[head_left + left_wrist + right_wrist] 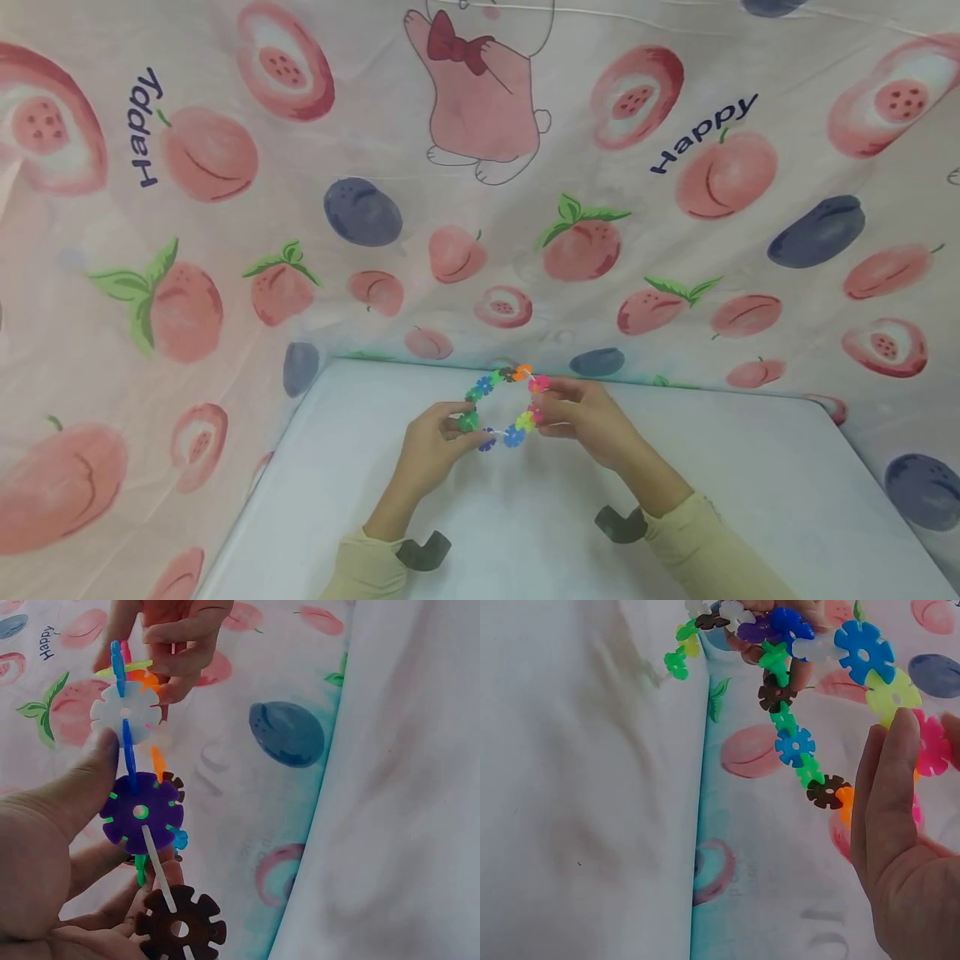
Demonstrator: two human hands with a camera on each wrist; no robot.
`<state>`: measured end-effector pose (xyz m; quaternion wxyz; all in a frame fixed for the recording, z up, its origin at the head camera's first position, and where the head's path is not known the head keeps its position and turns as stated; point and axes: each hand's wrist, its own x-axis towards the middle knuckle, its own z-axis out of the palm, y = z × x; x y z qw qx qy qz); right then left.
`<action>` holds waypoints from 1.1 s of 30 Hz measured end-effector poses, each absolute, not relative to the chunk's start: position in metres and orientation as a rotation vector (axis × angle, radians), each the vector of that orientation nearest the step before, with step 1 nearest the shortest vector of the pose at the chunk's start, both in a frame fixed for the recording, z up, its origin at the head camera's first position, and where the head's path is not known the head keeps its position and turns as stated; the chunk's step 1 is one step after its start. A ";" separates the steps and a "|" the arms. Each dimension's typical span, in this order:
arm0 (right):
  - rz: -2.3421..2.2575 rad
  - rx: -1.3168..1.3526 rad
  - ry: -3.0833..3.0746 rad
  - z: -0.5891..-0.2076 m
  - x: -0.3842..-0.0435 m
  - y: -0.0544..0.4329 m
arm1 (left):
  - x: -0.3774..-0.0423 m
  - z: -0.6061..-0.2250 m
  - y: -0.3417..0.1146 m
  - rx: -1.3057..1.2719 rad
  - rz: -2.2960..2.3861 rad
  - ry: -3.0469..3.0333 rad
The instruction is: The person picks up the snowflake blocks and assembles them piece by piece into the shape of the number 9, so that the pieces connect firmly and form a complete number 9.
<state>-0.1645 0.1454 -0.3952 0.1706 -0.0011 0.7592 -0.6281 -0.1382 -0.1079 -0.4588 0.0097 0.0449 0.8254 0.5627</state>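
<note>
A ring of interlocking plastic flower discs (513, 436) in many colours is held up between both hands above the white table. At its left side, my left hand (431, 448) pinches the discs, its thumb by a purple disc (161, 814) in the left wrist view. My right hand (592, 421) grips the right side at pink discs (932, 742), beside a yellow disc (885, 694). A brown disc (202, 926) hangs near the left hand on a white one seen edge-on. Green discs (676, 666) stick out past the left hand in the right wrist view. Fingers partly hide the ring.
The white tabletop (517, 525) lies below the hands. A fruit-printed cloth (480, 208) rises behind it and on the sides. Dark wrist-worn pieces (423, 552) sit by both beige sleeves (367, 567).
</note>
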 end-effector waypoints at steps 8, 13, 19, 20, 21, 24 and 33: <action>-1.826 0.033 2.175 -0.404 -0.168 0.152 | -0.137 -0.458 -0.107 0.184 1.784 2.516; -1.838 0.092 2.224 -0.408 -0.172 0.156 | -0.136 -0.463 -0.104 0.221 1.778 2.496; -1.835 0.102 2.233 -0.411 -0.176 0.161 | -0.135 -0.465 -0.093 0.216 1.766 2.540; -1.828 0.103 2.229 -0.411 -0.177 0.162 | -0.135 -0.464 -0.092 0.214 1.757 2.550; -1.824 0.109 2.224 -0.411 -0.178 0.163 | -0.136 -0.462 -0.091 0.215 1.750 2.555; -1.818 0.123 2.194 -0.411 -0.181 0.166 | -0.140 -0.455 -0.088 0.214 1.730 2.562; -1.725 0.052 2.150 -0.415 -0.186 0.169 | -0.158 -0.442 -0.089 0.049 1.606 2.477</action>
